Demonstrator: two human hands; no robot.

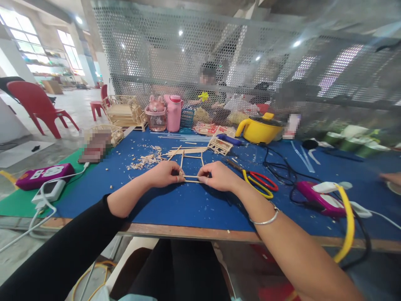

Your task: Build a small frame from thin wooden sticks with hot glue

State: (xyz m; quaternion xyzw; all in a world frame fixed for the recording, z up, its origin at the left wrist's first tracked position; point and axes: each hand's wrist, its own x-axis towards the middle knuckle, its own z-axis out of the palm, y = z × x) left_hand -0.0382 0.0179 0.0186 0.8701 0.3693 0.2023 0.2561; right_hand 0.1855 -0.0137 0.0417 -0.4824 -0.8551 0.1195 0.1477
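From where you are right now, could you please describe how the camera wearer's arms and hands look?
The left hand is ungloved, below a plain black sleeve ending on the forearm. The right hand is ungloved too; its visible forearm has no sleeve, just a slim silver-coloured bangle.

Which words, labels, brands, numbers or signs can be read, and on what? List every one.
No text can be read.
Left purple power strip: white markings, too blurred to read.
Phone: pixelated, unreadable.
Pink-lidded bottle: white print, too small to make out.
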